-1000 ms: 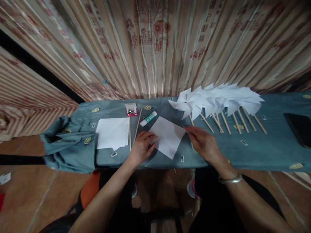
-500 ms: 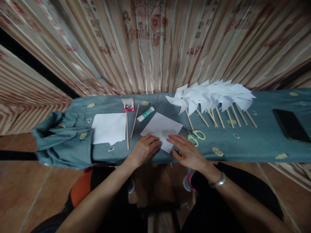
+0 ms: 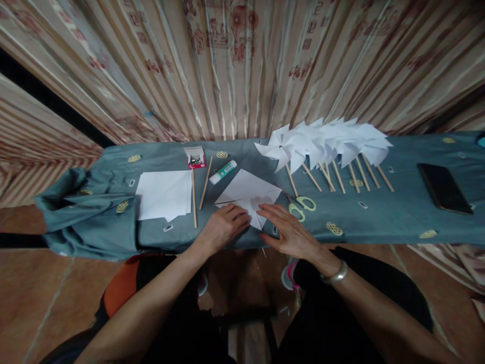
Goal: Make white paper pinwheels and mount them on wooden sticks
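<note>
A white paper square (image 3: 242,186) with cut or creased lines toward its corners lies turned like a diamond in front of me. My left hand (image 3: 227,222) is on its lower left side, the fingers bent together on the paper and the thumb hidden. On the lower right side, the fingertips of my right hand (image 3: 284,227) touch the paper, its fingers stretched and its thumb apart. Scissors with pale green handles (image 3: 306,203) lie just right of the paper. A glue stick (image 3: 223,172) lies at its upper left, close to two thin wooden sticks (image 3: 205,183).
Left of the sticks is a stack of white paper sheets (image 3: 164,194), with a small red box of metal pins (image 3: 196,157) behind. Several paper pinwheels (image 3: 280,147) on sticks overlap at the back right. A black phone (image 3: 444,188) lies far right on the green cloth (image 3: 382,222); a curtain (image 3: 227,91) hangs behind.
The view has shifted slightly, so everything sits a little further left and higher. Both hands stay on the paper square; the right fingers have shifted very slightly.
</note>
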The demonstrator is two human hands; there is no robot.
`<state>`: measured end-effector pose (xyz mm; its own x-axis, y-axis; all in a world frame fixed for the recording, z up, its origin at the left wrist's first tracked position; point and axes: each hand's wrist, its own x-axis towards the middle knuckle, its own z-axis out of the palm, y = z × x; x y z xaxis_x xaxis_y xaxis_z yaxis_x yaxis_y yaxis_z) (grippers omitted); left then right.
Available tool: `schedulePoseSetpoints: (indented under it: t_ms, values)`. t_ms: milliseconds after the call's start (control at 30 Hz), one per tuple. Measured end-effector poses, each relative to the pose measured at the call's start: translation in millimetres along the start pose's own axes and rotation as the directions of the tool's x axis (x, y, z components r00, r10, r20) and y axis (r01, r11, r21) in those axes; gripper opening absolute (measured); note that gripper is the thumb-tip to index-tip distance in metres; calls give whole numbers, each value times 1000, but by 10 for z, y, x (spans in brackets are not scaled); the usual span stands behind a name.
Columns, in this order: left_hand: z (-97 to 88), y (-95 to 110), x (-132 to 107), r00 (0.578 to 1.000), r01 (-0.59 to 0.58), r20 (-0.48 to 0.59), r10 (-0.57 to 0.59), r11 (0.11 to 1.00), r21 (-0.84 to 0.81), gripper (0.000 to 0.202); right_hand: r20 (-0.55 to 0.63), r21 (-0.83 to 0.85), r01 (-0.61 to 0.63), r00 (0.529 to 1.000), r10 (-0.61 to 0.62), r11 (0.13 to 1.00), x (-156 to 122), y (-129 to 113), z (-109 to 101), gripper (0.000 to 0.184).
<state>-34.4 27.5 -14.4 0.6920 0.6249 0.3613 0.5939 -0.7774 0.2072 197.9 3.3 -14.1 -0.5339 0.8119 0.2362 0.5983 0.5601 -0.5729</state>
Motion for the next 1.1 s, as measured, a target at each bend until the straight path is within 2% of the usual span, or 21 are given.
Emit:
schedulePoseSetpoints:
  t_ms: [133,333,467,567,667,833,1100]
  values:
    - [6,34,-5,999,40,-25,-42,997,-70,20,-22,72,-34,999,35,997,-11,-7,4,47]
    - [-6,191,-72,993,110,-9,-117,958,-265,18,-95,267,-188,971,220,945,43,-75,95,7]
    - [-11,241,-132,982,166,-41,-187,939,-302,21,-124,282,-242,950,285,929,70,-68,166,7]
    - [4,237,-158,987,138,-43,-158,945,-298,27,-175,256,-240,941,289,936,89,-53,197,8]
    - [36,226,-159,991,98,-56,-123,941,-324,23,-204,213,-243,936,287,946,108,-50,212,9]
    - [82,209,-136,981,133,-81,-176,914,-382,21,-220,166,-240,936,273,957,118,-65,203,5]
    - [75,124,-100,984,138,-38,-174,879,-456,22,-273,66,-200,939,210,978,82,-77,136,9]
